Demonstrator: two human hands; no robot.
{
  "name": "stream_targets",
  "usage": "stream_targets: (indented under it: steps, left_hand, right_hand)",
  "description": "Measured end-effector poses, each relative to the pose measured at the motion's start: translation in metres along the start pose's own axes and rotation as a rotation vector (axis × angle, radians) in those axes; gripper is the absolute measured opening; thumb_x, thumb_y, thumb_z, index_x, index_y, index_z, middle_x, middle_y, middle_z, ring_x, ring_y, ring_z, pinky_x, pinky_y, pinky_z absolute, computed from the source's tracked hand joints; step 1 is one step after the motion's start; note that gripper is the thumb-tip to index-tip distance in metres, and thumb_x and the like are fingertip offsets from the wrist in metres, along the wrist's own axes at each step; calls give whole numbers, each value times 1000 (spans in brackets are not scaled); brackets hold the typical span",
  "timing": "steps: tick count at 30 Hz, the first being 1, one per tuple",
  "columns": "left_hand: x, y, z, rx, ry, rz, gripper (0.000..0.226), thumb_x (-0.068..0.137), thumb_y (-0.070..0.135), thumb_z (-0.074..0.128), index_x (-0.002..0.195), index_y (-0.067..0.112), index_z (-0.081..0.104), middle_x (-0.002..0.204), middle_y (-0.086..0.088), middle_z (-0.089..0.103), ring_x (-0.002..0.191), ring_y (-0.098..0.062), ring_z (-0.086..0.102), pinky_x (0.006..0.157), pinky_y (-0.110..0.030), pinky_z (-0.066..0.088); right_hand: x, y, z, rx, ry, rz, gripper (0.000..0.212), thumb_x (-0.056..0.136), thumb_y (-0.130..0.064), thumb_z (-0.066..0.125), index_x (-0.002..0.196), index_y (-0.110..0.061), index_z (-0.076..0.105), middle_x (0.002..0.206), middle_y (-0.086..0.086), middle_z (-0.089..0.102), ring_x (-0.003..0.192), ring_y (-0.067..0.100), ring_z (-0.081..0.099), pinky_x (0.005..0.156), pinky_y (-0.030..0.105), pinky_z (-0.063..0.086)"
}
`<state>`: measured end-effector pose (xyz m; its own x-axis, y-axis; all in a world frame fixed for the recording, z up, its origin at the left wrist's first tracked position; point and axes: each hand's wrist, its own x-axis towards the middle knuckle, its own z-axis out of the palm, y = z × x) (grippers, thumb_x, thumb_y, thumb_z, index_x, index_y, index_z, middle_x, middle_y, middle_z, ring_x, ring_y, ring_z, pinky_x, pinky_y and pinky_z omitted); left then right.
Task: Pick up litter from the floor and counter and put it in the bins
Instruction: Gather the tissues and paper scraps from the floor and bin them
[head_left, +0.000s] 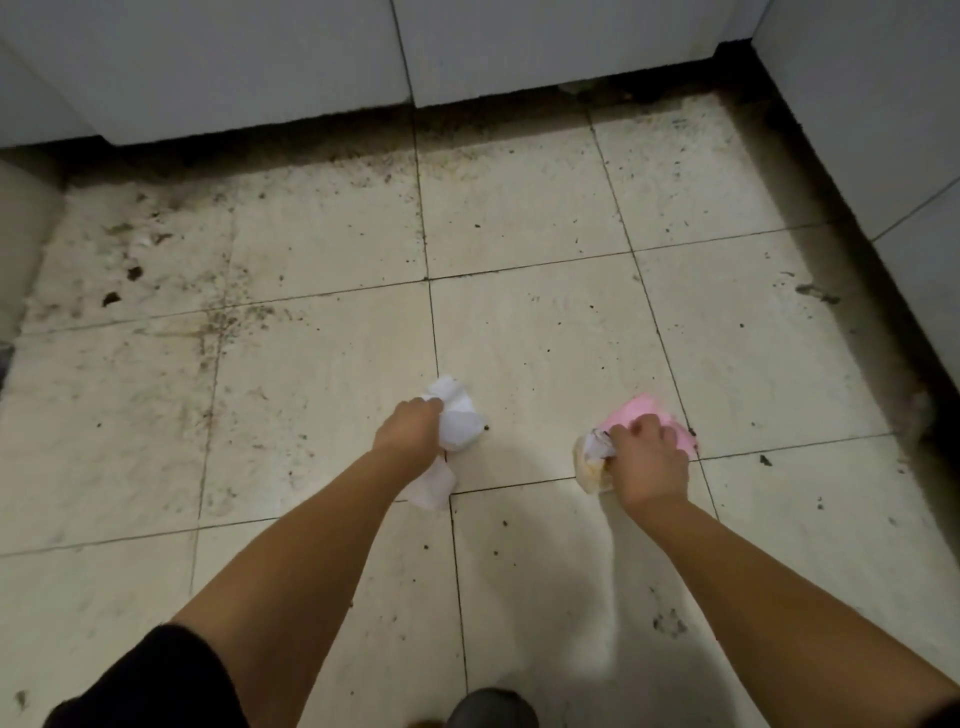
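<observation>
Hands low over open tiled floor (519, 208): left hand (410, 428) clutching white paper (457, 415), right hand (649, 462) gripping pink, perhaps plastic, litter (670, 415).

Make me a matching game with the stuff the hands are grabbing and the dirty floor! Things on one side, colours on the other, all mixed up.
Things:
1. crumpled paper in the left hand
2. flat sheet under the right hand
3. crinkly plastic wrapper by the right hand's thumb
4. tiled floor

Colours:
A. pink
B. cream with dark specks
C. white
D. see-through, yellowish

Pairs: 1-C, 2-A, 3-D, 4-B
</observation>
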<state>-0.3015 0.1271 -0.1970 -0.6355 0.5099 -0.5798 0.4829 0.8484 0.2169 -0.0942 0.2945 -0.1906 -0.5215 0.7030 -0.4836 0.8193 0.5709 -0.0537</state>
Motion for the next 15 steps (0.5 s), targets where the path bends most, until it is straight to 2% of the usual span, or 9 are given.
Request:
stream_targets:
  steps: [2,4,7,12,15]
  left_hand:
    - [-19,-8,12,4,-25,-19,37,95,25,43,128,12,50,133,-14,54,118,-28,53,98,-35,44]
    - [-35,-14,21,27,-48,-20,40,93,27,49,130,13,49,135,-13,53,121,-28,52,105,-39,44]
    - [-48,-17,27,34,-88,-41,44,93,27,52,133,10,47,138,-14,52,124,-28,51,108,-38,42]
    - [-44,-5,24,12,-122,-36,42,93,21,52,132,8,47,137,-14,52,125,-28,51,107,-35,42]
    - [-40,1,23,20,-119,-13,40,94,18,49,132,6,47,138,-15,52,126,-28,51,106,-35,40]
  right_hand:
    - [3,8,-3,18,0,11,28,89,-19,51,116,-15,56,146,14,28,128,36,32,97,45,41]
    - [5,14,-6,58,-41,39,25,89,-21,52,112,-12,58,147,15,24,128,38,30,94,42,43]
    - [8,18,-7,59,-68,35,29,91,-18,49,118,-10,57,138,18,30,122,40,38,92,40,46]
    - [15,17,-7,89,-98,52,30,91,-16,51,119,-8,56,135,16,35,109,35,53,92,35,48]
    - [22,17,-1,200,-86,23,27,87,-15,52,112,-11,61,120,15,58,99,33,61,88,36,53]
